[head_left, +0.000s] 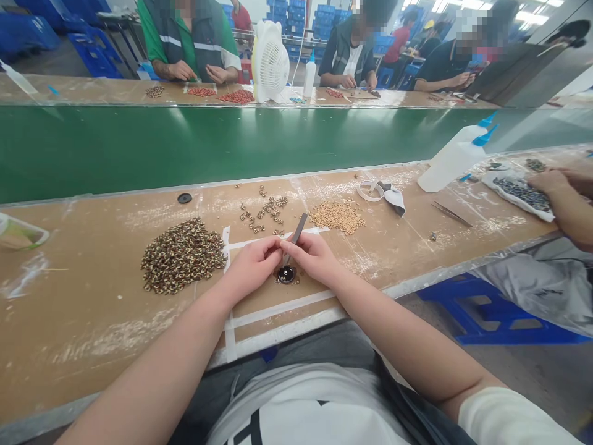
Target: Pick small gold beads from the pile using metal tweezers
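Observation:
My left hand (pixel 252 266) and my right hand (pixel 315 256) meet over a small black round base (pixel 286 274) on the brown worktable (pixel 92 309). My right hand is closed around grey tweezers (pixel 296 230), whose tips point down toward the base. My left hand's fingers are pinched together next to the tweezer tips; what they hold is too small to make out. A heap of dark and gold ring parts (pixel 183 254) lies left of my left hand. A pile of small tan beads (pixel 337 216) lies behind my right hand. Scattered small metal pieces (pixel 264 210) lie beyond both hands.
A green conveyor belt (pixel 185 148) runs behind the table. White squeeze bottles (pixel 451 161), a tape ring (pixel 369 190) and spare tweezers (pixel 451 214) lie to the right. A co-worker's hand (pixel 563 191) rests by a tray of dark parts (pixel 519 193). Other people work across the belt beside a white fan (pixel 269 62).

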### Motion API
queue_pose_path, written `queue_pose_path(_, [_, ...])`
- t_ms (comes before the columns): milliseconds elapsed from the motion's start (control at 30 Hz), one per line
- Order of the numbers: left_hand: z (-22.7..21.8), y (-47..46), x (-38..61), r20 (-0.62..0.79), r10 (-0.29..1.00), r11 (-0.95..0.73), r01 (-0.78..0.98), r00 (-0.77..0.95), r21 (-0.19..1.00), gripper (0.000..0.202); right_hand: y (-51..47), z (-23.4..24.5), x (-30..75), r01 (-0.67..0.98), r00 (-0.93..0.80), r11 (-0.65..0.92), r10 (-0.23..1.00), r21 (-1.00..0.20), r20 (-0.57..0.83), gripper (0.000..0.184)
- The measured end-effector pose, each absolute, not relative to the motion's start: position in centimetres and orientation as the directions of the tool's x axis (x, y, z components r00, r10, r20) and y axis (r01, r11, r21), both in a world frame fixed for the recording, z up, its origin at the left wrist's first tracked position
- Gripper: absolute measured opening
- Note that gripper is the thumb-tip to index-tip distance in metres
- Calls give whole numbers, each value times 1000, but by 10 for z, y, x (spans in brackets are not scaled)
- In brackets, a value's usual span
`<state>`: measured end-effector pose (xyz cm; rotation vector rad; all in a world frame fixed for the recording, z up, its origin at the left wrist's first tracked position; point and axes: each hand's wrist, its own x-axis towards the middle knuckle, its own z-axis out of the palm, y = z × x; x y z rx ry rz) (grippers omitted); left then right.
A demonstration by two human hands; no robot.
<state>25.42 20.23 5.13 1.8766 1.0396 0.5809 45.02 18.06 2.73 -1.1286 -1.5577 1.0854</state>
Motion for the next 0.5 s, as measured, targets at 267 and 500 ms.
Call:
queue_pose_path(267, [54,203,256,-3,839,-282,439,543,853,19,180,26,450,204,-219,233,957,-951,187,44])
queue_pose_path(500, [54,202,256,9,839,-304,455,544,837,22,180,25,451,205,-238,221,956,-953,171,34])
